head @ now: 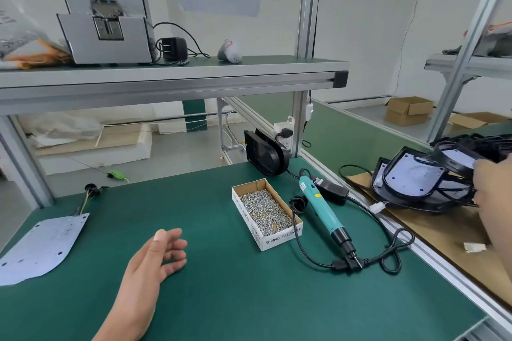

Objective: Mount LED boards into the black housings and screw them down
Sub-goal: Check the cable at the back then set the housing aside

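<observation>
A white LED board [41, 246] with thin wires lies flat at the left edge of the green bench. Black housings [421, 180] with white boards inside are piled on the cardboard at the right. My right hand [493, 183] reaches into that pile and touches a black housing [457, 159]; its fingers are partly hidden. My left hand [163, 252] hovers over the middle of the bench, fingers relaxed and holding nothing. A teal electric screwdriver [321, 210] lies beside a cardboard box of screws [266, 213].
Another black housing [264, 151] stands upright at the back of the green bench [221, 299]. The screwdriver's black cable [388, 255] loops on the mat. A grey screw feeder [105, 22] sits on the upper shelf. An aluminium rail [432, 257] separates the bench from the cardboard sheet.
</observation>
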The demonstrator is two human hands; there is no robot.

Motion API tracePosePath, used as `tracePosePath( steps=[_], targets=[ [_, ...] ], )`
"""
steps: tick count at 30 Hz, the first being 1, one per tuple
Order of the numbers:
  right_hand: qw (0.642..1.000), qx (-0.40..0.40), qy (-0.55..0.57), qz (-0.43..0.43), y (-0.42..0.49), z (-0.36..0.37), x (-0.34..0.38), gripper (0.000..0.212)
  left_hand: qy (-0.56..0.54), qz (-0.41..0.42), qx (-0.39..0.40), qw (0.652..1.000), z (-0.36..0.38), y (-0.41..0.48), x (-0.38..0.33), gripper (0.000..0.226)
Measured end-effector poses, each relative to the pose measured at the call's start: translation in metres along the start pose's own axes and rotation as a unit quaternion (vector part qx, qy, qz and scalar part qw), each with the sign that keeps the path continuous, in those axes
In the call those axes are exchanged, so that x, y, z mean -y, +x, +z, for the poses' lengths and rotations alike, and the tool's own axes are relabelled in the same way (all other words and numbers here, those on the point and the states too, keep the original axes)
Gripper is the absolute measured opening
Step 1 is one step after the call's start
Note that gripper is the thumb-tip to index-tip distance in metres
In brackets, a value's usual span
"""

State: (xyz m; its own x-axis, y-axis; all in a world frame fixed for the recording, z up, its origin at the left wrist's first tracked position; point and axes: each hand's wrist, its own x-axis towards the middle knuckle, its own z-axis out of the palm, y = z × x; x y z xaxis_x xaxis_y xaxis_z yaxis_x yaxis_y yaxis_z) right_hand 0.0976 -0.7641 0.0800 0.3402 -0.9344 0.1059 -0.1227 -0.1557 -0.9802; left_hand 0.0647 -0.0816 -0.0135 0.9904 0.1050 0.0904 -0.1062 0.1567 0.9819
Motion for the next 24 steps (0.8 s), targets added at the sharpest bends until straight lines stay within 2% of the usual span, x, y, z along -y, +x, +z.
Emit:
tracePosePath(
  steps=[1,2,4,6,11,13,14,16,19,24],
  targets=[
    [1.0,-0.003,-0.004,-0.008,-0.004,-0.002,0.002,0.04,0.0,0.0,0.001,1.0,0.0,0.0,0.0,0.055],
    [0.999,-0.008,-0.024,-0.019,-0.016,-0.004,0.009,0.04,-0.002,0.0,0.001,1.0,-0.001,0.0,0.0,0.056],
    [0.999,-0.001,-0.04,-0.026,-0.034,-0.01,0.016,0.015,-0.005,0.0,0.003,1.0,-0.001,0.0,0.001,0.057],
    [0.997,0.0,-0.067,-0.023,-0.038,-0.012,0.016,0.002,-0.006,0.0,0.004,1.0,0.0,0.0,0.0,0.057],
    [0.992,-0.048,-0.071,-0.094,-0.052,-0.006,0.016,0.045,-0.006,-0.002,0.001,1.0,0.001,-0.001,-0.002,0.057],
    [0.987,-0.047,-0.07,-0.134,-0.066,-0.004,0.022,0.052,-0.006,-0.004,0.002,1.0,0.002,-0.001,-0.003,0.053],
    [0.984,-0.043,-0.074,-0.156,-0.073,-0.003,0.027,0.048,-0.006,-0.004,0.002,1.0,0.002,-0.002,-0.003,0.052],
    [0.972,-0.027,-0.096,-0.212,-0.087,0.002,0.035,0.037,-0.006,-0.005,0.0,1.0,0.003,-0.002,-0.004,0.052],
    [0.948,0.0,-0.095,-0.303,-0.115,0.017,0.046,0.038,-0.008,-0.005,-0.002,1.0,0.004,-0.004,-0.006,0.056],
    [0.904,0.138,-0.127,-0.384,-0.176,0.073,0.051,0.032,-0.003,-0.007,-0.001,1.0,0.007,-0.006,-0.009,0.064]
  ],
)
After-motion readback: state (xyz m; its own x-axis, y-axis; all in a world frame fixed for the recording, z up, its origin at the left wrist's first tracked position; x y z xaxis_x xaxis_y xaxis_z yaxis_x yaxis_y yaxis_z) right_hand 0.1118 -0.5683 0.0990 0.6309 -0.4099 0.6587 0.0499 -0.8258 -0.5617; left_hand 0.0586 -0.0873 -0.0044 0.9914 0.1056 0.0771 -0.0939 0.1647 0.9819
